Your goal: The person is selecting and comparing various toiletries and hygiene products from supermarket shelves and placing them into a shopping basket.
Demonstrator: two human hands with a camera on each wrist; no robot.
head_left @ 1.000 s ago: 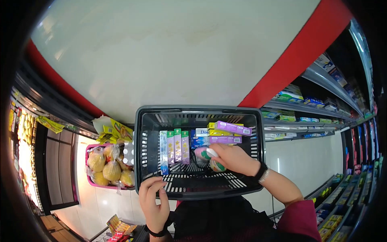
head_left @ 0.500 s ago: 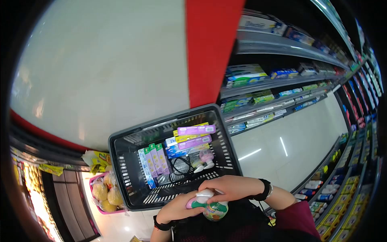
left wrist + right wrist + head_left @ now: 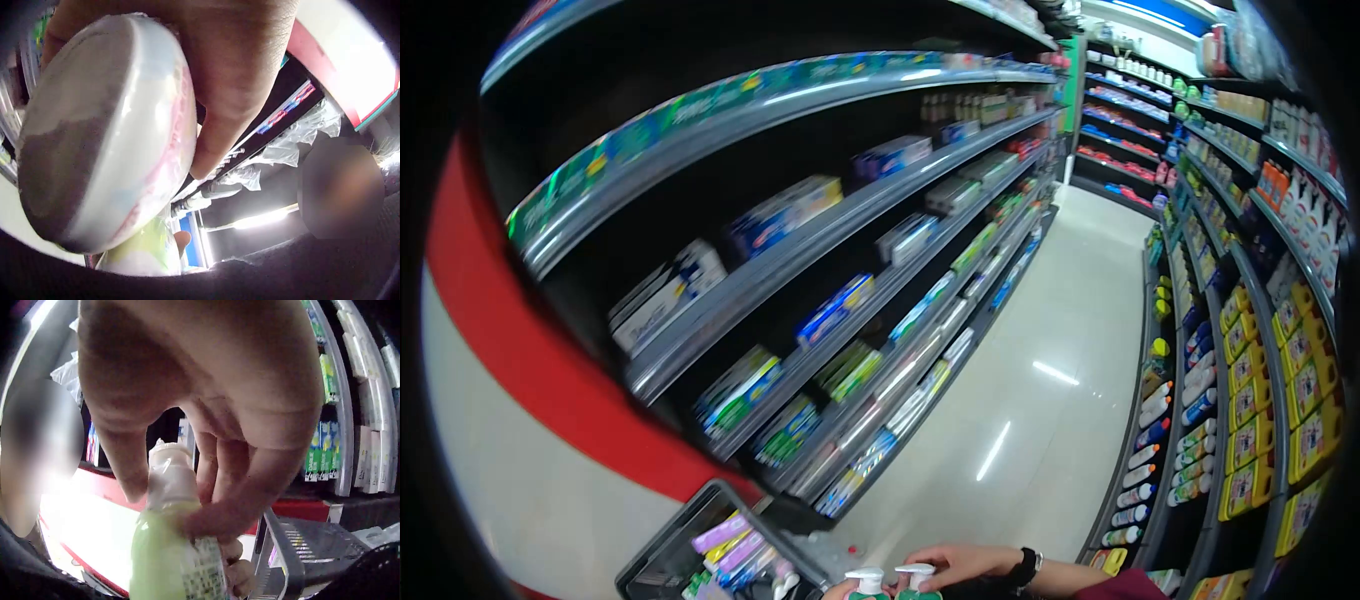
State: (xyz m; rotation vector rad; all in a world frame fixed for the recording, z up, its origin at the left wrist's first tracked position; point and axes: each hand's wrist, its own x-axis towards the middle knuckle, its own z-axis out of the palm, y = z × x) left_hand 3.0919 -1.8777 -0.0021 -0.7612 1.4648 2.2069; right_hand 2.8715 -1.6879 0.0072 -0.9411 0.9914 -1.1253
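The shopping basket [image 3: 668, 528], whole earlier, is now cut off low; beside it my left hand [image 3: 837, 591] grips a pink-marked pump bottle [image 3: 150, 156], my right hand [image 3: 960, 562] a green pump bottle [image 3: 161, 550].

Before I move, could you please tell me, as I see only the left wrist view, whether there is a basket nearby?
Observer: Yes, the head view shows a dark basket at the bottom left of the picture.
Operator: Thank you. Could you tell me whether it holds anything?
Observer: It does: purple boxes lie in it among other packages.
Operator: And what does the right wrist view add, please?
Observer: There, the right hand grips a pale green bottle at its shoulder, just below the white neck.
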